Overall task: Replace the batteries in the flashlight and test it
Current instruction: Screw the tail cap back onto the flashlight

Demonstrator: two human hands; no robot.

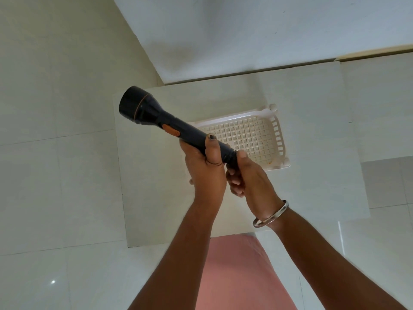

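Note:
A long black flashlight (156,115) with an orange switch (171,130) is held in the air above a small white table, its wide head pointing up and to the left. My left hand (204,168) is wrapped around the rear half of the barrel. My right hand (245,175) is closed around the tail cap (231,158) at the flashlight's lower right end; most of the cap is hidden by the fingers. No batteries are in sight.
A white perforated plastic basket (279,139) lies on the white table (156,198), behind the hands. Pale floor tiles surround the table and a white wall rises behind it. A metal bangle (271,217) circles my right wrist. Pink clothing (239,276) shows at the bottom.

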